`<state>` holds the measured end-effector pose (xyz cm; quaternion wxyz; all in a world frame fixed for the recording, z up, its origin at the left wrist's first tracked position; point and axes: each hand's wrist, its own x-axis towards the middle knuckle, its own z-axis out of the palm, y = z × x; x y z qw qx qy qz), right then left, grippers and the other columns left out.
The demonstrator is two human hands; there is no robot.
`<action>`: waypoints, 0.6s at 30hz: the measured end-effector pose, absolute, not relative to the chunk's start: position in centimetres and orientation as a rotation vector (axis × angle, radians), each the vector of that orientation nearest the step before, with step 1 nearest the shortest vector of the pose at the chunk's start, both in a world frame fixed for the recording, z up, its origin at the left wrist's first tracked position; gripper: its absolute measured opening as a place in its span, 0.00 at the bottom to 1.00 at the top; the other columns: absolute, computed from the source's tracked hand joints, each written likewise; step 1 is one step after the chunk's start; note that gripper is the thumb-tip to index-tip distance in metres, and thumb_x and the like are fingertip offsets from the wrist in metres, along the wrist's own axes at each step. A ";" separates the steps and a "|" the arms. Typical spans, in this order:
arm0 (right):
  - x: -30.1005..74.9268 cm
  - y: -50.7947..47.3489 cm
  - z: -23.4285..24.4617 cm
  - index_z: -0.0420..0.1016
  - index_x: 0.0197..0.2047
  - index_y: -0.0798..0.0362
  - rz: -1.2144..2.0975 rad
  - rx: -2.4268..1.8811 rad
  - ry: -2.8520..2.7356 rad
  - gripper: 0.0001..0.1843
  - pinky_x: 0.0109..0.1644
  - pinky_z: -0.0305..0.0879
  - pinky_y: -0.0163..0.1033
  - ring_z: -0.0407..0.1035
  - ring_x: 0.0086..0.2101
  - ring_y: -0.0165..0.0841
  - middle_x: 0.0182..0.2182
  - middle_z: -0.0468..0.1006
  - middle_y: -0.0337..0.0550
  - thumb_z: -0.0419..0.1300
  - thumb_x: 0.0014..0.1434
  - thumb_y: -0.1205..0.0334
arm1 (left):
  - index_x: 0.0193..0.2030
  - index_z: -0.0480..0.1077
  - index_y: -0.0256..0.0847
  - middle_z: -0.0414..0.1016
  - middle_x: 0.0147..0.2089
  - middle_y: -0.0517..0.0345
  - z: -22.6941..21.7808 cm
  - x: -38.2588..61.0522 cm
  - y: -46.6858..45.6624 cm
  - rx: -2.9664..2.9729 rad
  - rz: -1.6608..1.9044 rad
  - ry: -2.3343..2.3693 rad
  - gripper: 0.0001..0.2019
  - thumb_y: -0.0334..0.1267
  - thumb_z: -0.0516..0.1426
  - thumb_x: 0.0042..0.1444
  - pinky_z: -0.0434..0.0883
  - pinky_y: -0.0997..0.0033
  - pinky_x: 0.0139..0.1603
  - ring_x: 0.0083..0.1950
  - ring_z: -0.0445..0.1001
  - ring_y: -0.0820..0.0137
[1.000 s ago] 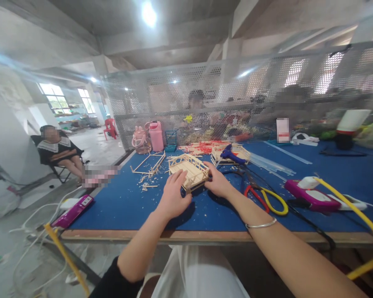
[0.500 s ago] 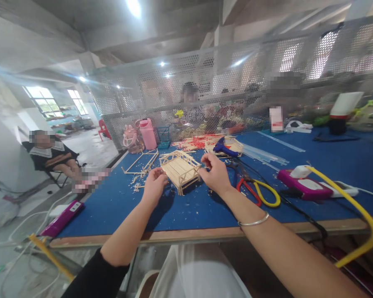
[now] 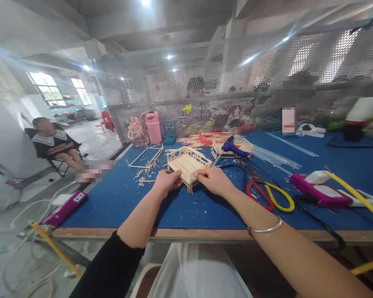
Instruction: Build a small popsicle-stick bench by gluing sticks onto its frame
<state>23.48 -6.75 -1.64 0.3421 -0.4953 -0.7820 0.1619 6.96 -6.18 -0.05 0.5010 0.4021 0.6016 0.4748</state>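
Note:
A small wooden stick model [image 3: 189, 162], shaped like a railed platform, rests on the blue table [image 3: 124, 203]. My left hand [image 3: 168, 182] is curled with its fingertips pinching the model's near left corner. My right hand [image 3: 213, 180] pinches the near right corner, fingers closed on a thin rail. A silver bangle [image 3: 265, 228] circles my right wrist.
A blue glue gun [image 3: 233, 147] lies on a second stick frame [image 3: 232, 146]. Red and yellow handled cutters [image 3: 269, 194], a pink device [image 3: 320, 194], loose sticks [image 3: 144, 159], a pink bottle [image 3: 153, 127] and a mesh screen [image 3: 236, 82] are around. A seated person [image 3: 54, 145] is at left.
Both hands came off the model's sides, hovered half a second ago, and now pinch its near corners. The model sits slightly farther right in view.

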 end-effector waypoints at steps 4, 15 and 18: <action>23.5 -7.1 -1.0 0.77 0.26 0.55 0.710 -1.297 -1.949 0.13 0.26 0.59 0.31 0.62 0.16 0.26 0.10 0.67 0.32 0.53 0.56 0.64 | 0.45 0.65 0.33 0.70 0.18 0.61 -0.3 7.2 -5.8 1.005 1.185 1.486 0.18 0.31 0.61 0.46 0.69 0.76 0.23 0.19 0.70 0.74; 22.1 -7.5 -0.9 0.70 0.31 0.55 1.127 -1.295 -1.548 0.05 0.15 0.51 0.27 0.56 0.11 0.22 0.10 0.65 0.28 0.54 0.53 0.72 | 0.48 0.66 0.37 0.74 0.36 0.56 -0.8 6.6 -6.6 1.538 1.368 1.535 0.21 0.30 0.60 0.43 0.69 0.73 0.35 0.34 0.72 0.73; 22.3 -7.6 -1.0 0.72 0.32 0.55 1.008 -1.297 -1.623 0.06 0.18 0.55 0.28 0.60 0.13 0.23 0.12 0.67 0.30 0.54 0.53 0.71 | 0.47 0.69 0.37 0.73 0.40 0.55 -1.0 7.2 -7.7 1.956 1.265 1.473 0.23 0.31 0.62 0.40 0.68 0.71 0.39 0.39 0.70 0.70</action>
